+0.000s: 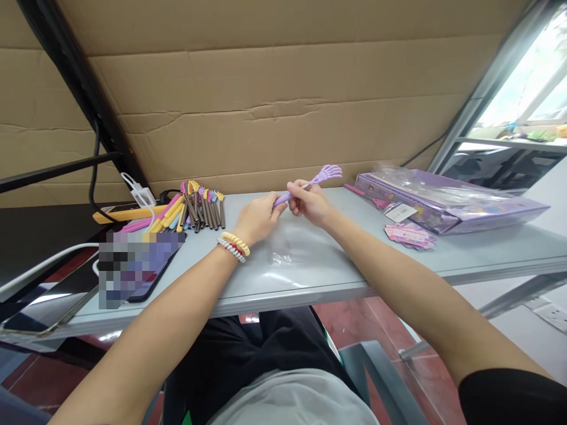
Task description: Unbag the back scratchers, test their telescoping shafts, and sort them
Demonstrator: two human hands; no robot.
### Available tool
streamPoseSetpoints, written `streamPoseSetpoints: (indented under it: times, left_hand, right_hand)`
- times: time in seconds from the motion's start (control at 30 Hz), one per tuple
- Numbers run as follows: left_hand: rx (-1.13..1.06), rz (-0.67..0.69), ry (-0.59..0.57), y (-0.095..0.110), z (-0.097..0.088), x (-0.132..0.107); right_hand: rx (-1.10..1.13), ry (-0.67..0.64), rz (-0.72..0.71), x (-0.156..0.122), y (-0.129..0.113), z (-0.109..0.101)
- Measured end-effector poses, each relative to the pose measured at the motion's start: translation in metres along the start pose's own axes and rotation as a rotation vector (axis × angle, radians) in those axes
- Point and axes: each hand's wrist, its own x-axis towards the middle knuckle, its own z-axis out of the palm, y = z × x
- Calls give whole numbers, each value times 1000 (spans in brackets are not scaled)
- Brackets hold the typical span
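Over the middle of the table I hold a purple back scratcher (pixel 328 173) with a small hand-shaped head, tilted up to the right. My left hand (pixel 259 217), with twisted bands at the wrist, is closed around its handle. Closer to the head, the fingers of my right hand (pixel 309 203) pinch it where a short metal part shows. A clear plastic bag (pixel 283 255) lies flat on the tabletop below my hands. To the left sits a pile of similar back scratchers, with brown-grey tubes (pixel 208 212) and pink and yellow handles (pixel 168 213).
A purple box (pixel 482 203) topped with clear plastic stands at the right. Before it lie pink cards (pixel 410 235) and a pink back scratcher (pixel 376 200). Two phones, one a black-edged phone (pixel 157 268), and a white charger (pixel 142 193) with cables occupy the left. Cardboard (pixel 283 88) walls the back.
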Motion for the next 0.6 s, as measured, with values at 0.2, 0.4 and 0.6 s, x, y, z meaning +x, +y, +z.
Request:
streamPoseSetpoints:
  times: [0.2, 0.4, 0.6]
  left_hand:
    - [-66, 50, 59, -3, 3, 2]
    - [-121, 45, 45, -7, 3, 3]
    - [-149, 25, -2, -15, 1, 0]
  right_hand:
    - [-257, -122, -10, 3, 5, 13]
    - [-402, -86, 73, 23, -4, 23]
    - [-367, -30, 60, 26, 7, 29]
